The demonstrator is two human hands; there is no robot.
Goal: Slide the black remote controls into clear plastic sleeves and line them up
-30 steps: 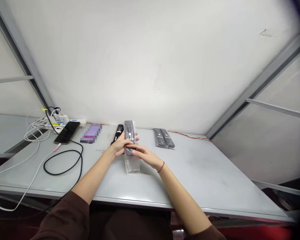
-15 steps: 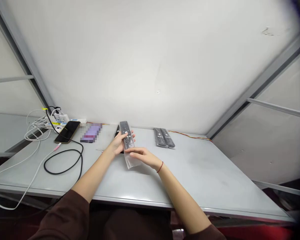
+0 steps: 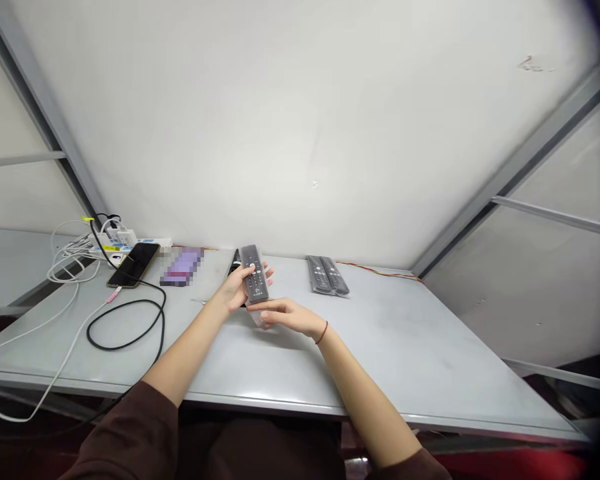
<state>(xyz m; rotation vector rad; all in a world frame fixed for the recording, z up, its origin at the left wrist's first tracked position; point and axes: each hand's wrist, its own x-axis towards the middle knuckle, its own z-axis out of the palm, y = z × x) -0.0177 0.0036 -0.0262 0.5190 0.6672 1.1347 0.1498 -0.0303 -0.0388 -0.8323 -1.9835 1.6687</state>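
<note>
My left hand (image 3: 234,291) is wrapped round a black remote control (image 3: 255,280) in a clear plastic sleeve, with its thumb across the buttons. The remote is held above the table, buttons facing up. At its near end, the fingers of my right hand (image 3: 291,316) press on the loose end of the plastic sleeve (image 3: 256,318), which is bent downward. Part of that end is hidden behind the fingers. A dark object (image 3: 235,261) lies behind my left hand, mostly covered. Two more sleeved remotes (image 3: 327,275) lie side by side to the right.
On the grey table (image 3: 405,353), a black phone (image 3: 136,263) and a blurred purple phone (image 3: 183,267) lie at the left. White cables (image 3: 67,263) and a looped black cable (image 3: 125,347) run near a power strip (image 3: 153,242). Thin coloured wires (image 3: 380,272) follow the back wall.
The loose end of the sleeve, stretched out toward me before, is now folded down under my right fingers. The remote has tipped slightly and its lower buttons show more clearly.
</note>
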